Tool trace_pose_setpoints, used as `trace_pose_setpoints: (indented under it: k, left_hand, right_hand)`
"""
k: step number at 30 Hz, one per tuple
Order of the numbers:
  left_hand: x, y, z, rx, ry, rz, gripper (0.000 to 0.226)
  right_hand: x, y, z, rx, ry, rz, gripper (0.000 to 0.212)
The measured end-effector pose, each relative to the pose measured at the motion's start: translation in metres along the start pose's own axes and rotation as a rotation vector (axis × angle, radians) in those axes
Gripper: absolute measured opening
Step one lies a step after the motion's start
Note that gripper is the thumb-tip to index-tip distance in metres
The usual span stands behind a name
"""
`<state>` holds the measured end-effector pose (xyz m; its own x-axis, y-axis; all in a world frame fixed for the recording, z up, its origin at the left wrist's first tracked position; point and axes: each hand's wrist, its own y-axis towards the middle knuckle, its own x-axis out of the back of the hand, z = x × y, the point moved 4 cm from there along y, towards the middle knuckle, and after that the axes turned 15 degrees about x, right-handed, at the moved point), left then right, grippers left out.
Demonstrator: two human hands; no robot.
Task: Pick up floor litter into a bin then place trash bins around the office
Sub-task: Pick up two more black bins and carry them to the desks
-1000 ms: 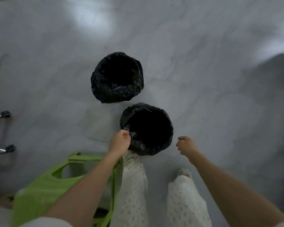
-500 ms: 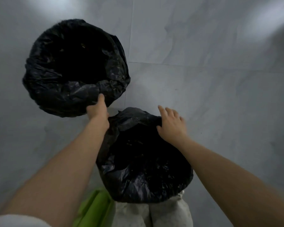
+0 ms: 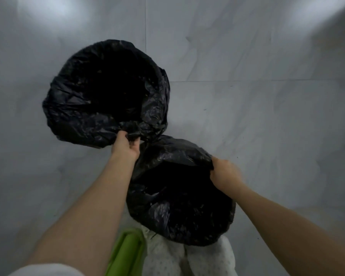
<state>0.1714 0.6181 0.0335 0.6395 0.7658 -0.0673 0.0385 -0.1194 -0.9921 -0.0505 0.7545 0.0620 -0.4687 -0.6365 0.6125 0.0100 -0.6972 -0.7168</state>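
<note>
Two bins w/ black liners, both mouths facing up toward the person bending over them, so each one's long axis runs roughly straight down to the floor. The far bin sits to the left and further out; the near bin is right at the person's legs, its lower edge over the white dotted trousers. The two rims touch or nearly touch where they meet. No brand, label or writing readable on either liner, just crinkled glossy plastic.

Left hand: fingers curled, pinching a bunch of liner at the near rim of the far bin. Right hand: also curled tight, gripping the liner edge on the right side of the near bin's rim.

Pale grey tiled floor underneath, w/ light glare patches. Green bag by the left leg.
</note>
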Motion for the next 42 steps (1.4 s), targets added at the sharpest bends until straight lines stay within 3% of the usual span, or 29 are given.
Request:
trace_pose_setpoints:
  k: [3, 8, 12, 17, 20, 23, 28, 30, 34, 42]
  left_hand:
    - [-0.01, -0.043, 0.022, 0.038, 0.017, 0.024, 0.011]
    - [-0.044, -0.129, 0.05, 0.061, 0.131, 0.062, 0.01]
    - [-0.062, -0.196, 0.076, 0.039, 0.198, 0.093, 0.012]
    - [-0.068, -0.303, 0.129, 0.043, 0.339, 0.152, 0.017]
    - [-0.063, -0.354, 0.154, 0.082, 0.433, 0.182, 0.006]
    - [-0.053, -0.39, 0.177, 0.084, 0.585, 0.201, 0.008]
    - [-0.044, -0.434, 0.224, 0.088, 0.905, 0.213, 0.031]
    - [-0.041, -0.445, 0.249, 0.071, 1.005, 0.217, 0.029]
    - [-0.018, -0.488, 0.328, 0.026, 1.267, 0.232, 0.034]
    - [0.044, -0.548, 0.508, 0.038, 1.797, 0.336, 0.022]
  right_hand:
    - [0.019, -0.047, -0.008, -0.102, 0.091, -0.002, 0.011]
    - [0.069, -0.136, -0.036, -0.392, 0.482, -0.247, 0.03]
    - [0.104, -0.193, -0.044, -0.516, 0.741, -0.44, 0.038]
    - [0.134, -0.283, -0.065, -0.666, 1.035, -0.581, 0.02]
    - [0.135, -0.345, -0.08, -0.831, 1.191, -0.624, 0.026]
    - [0.123, -0.408, -0.085, -0.969, 1.414, -0.741, 0.037]
    - [0.077, -0.498, -0.066, -1.26, 1.69, -1.04, 0.043]
    - [0.062, -0.519, -0.056, -1.332, 1.803, -1.156, 0.047]
    - [0.027, -0.582, -0.046, -1.522, 1.954, -1.375, 0.047]
    - [-0.046, -0.714, -0.067, -1.751, 2.131, -1.74, 0.044]
